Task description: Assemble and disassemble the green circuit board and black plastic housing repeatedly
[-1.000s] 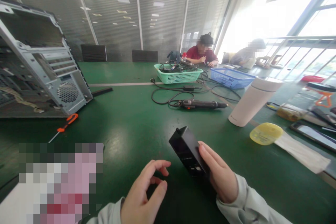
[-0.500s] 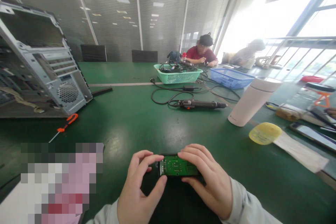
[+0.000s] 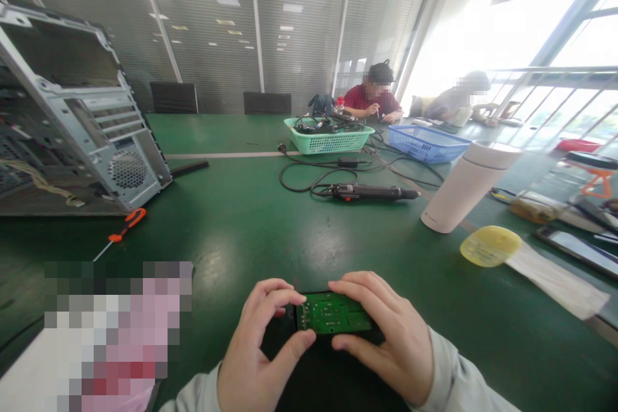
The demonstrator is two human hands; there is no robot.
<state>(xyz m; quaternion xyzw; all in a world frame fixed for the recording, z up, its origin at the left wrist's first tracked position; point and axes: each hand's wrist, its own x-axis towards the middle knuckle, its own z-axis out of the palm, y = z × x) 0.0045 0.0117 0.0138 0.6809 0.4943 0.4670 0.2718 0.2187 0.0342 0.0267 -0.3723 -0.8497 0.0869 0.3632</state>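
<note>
A green circuit board [image 3: 331,313] with solder points lies at the near middle of the table, its dark edging showing at the left end and along the top. My left hand [image 3: 270,341] grips its left end, fingertips on the far edge and thumb on the near edge. Over the right end, my right hand [image 3: 386,331] is wrapped, with the fingers across the top and the thumb at the near side. The board's right end is hidden beneath those fingers. Dark shadow covers the area just in front of the board.
An open computer case [image 3: 111,135] stands at left, an orange-handled screwdriver [image 3: 130,225] before it. Beyond my hands lies a black electric screwdriver [image 3: 371,193] with its cable. Farther back are a green basket [image 3: 333,141] and a blue basket [image 3: 425,147]. A pink tumbler [image 3: 463,190] leans in view at right.
Both hands and the circuit board have shifted slightly right and nearer to me. The left fingertips and thumb sit a little farther in over the board's left end.
</note>
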